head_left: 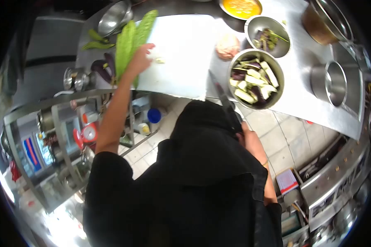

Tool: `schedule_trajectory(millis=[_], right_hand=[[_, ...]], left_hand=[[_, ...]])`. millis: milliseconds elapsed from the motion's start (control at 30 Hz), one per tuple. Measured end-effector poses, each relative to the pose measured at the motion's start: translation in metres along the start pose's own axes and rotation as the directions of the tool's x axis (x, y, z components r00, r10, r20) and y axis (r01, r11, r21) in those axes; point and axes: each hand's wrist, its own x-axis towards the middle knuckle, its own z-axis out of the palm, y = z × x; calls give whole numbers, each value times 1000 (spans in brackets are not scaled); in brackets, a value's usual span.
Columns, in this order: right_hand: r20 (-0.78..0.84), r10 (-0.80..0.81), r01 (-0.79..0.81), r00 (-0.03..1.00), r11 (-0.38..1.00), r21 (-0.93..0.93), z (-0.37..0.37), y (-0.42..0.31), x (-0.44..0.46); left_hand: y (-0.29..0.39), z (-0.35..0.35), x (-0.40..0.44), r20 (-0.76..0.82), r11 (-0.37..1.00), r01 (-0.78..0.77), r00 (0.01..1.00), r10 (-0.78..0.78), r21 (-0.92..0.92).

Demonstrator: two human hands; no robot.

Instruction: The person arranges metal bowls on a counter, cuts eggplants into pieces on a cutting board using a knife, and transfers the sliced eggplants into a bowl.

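My left hand (141, 61) is at the left edge of the white cutting board (181, 41), beside the long green ridged gourds (125, 47); its fingers are apart and reach over the board. A small pale scrap (160, 60) lies just right of it. My right hand (251, 142) is closed round the dark handle of a knife (226, 101), low in front of the table edge, with the blade pointing up and left towards the board. Right of the board stands a steel bowl (281, 88) of cut eggplant pieces.
A bowl of trimmings (250, 31), an orange-filled bowl (242, 8), a pinkish lump (228, 46) and a steel pot (319, 80) stand at the right. Whole eggplants (99, 70), small green vegetables (95, 45) and a colander (113, 20) are at the left.
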Motion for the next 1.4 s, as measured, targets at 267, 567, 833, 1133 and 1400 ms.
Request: schedule_trajectory(millis=[267, 567, 833, 1133, 1400], right_hand=[[72, -110, 121, 991, 976, -180, -5, -1, 8], [-143, -86, -107, 986, 331, -938, -151, -49, -64], [40, -103, 36, 994, -42, -998, -186, -127, 23], [143, -224, 142, 964, -20, -990, -198, -160, 27], [70, -54, 71, 996, 31, -997, -191, -182, -25]], left_hand=[[31, 55, -10, -86, 979, -5, 996, 23, 203], [114, 27, 29, -200, 997, -79, 977, 73, -23], [221, 37, 52, -298, 940, -330, 909, 291, -89], [258, 35, 89, -237, 883, -427, 894, 380, -193], [282, 116, 162, -383, 755, -646, 729, 567, -114]])
